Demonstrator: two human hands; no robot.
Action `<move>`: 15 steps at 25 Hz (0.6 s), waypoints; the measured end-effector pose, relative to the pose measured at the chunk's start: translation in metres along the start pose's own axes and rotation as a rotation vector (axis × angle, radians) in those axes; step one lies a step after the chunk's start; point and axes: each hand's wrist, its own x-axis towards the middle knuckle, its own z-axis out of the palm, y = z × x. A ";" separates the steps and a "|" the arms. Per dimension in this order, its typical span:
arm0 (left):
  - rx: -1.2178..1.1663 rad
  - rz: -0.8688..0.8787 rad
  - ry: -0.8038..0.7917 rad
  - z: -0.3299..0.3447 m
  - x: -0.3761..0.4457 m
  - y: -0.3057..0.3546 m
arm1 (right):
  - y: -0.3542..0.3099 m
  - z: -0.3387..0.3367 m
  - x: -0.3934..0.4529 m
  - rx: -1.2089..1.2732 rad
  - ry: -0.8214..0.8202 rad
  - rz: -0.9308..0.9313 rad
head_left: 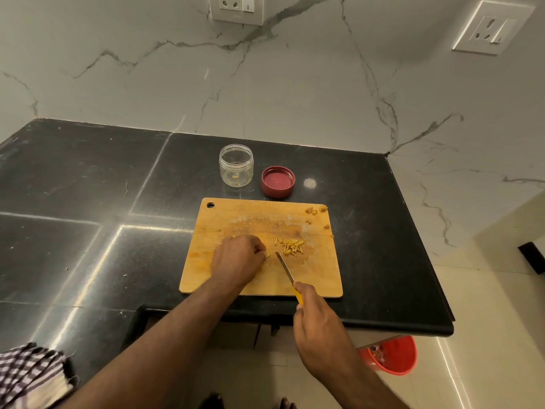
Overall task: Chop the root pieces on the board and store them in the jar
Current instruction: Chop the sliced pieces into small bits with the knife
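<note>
A marble-veined wall (295,84) with two white sockets (237,8) backs a black stone desk (88,187), the biggest surface in view. Near the desk's front edge lies a wooden chopping board (259,214) with a hanging hole in its far left corner. Below the desk's right end a red bucket (395,357) stands on the pale floor, and a checked cloth (26,376) lies at the lower left corner of the view. The left hand (237,256) rests on the middle of the board, its grip closed with curled fingers pinching a small root piece (267,254) against the wood. The right hand (317,320) hovers over the board's near edge, its grip wrapped round the yellow handle of a knife (286,270) whose blade slants up and left, tip just beside the held piece. Behind the board, apart from it, a clear jar (236,165) stands upright and open with a tiny yellow scrap inside; its red lid (277,181) lies upturned just to the right of it. On the board, right of the knife tip, sits a small heap of chopped yellow sticks (292,246). A few brownish trimmings (315,210) lie scattered at the board's far right corner.
</note>
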 end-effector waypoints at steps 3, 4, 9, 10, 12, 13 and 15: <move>-0.013 -0.008 0.020 -0.001 -0.001 0.001 | -0.003 0.003 0.006 -0.006 0.003 -0.027; -0.012 -0.008 0.019 -0.001 -0.002 0.001 | -0.004 0.004 0.009 -0.014 0.004 -0.035; -0.035 -0.031 -0.012 -0.004 0.000 0.003 | -0.008 0.007 0.020 -0.050 -0.006 -0.098; -0.037 -0.033 -0.014 -0.004 0.001 0.004 | -0.008 0.008 0.022 -0.059 -0.010 -0.104; -0.043 -0.038 -0.020 -0.005 0.002 0.004 | -0.009 0.009 0.025 -0.073 -0.015 -0.100; -0.044 -0.040 -0.025 -0.006 0.002 0.005 | -0.009 0.010 0.026 -0.072 -0.018 -0.097; -0.048 -0.044 -0.035 -0.006 0.002 0.004 | -0.008 0.009 0.022 -0.066 -0.031 -0.092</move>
